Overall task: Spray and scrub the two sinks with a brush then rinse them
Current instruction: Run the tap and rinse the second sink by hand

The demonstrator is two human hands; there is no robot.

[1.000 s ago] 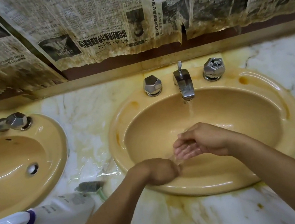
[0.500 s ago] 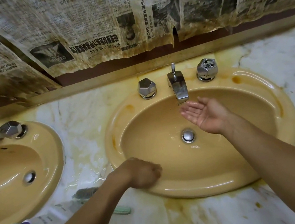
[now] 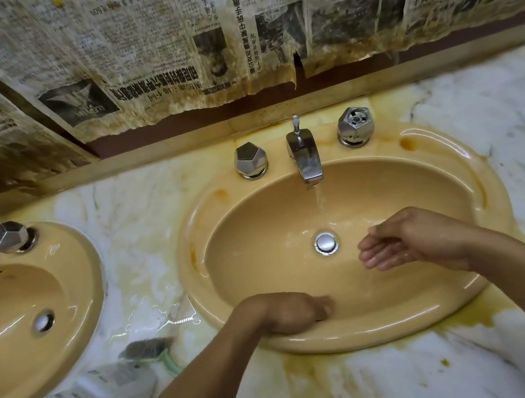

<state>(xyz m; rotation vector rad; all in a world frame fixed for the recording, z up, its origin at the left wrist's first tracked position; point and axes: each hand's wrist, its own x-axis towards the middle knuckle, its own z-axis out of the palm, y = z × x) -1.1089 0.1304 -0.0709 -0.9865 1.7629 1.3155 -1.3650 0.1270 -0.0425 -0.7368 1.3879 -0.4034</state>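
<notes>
Two hands are in the right sink (image 3: 457, 166) for rinsing: our right hand (image 3: 400, 241), fingers relaxed and cupped for water, lies at three o'clock of the drain (image 3: 326, 243). Our left hand (image 3: 292, 312) is at the six-o'clock rim, and its blurred fingers leave the grasp unclear. The brush (image 3: 149, 349) and the spray bottle (image 3: 93, 397) lie at eight o'clock.

Water runs from the chrome spout (image 3: 306, 160) into the right-hand yellow oval ceramic sink (image 3: 479, 296). The right hand (image 3: 410, 240), wet and loosely cupped, hangs over the basin near the chrome drain plug (image 3: 326, 243). The left hand (image 3: 290, 312) rests on the inner near wall, its fingers blurred. A white plastic spray bottle (image 3: 96, 397) and a green-handled brush (image 3: 151, 349) lie on the stained marble counter (image 3: 355, 388).
</notes>
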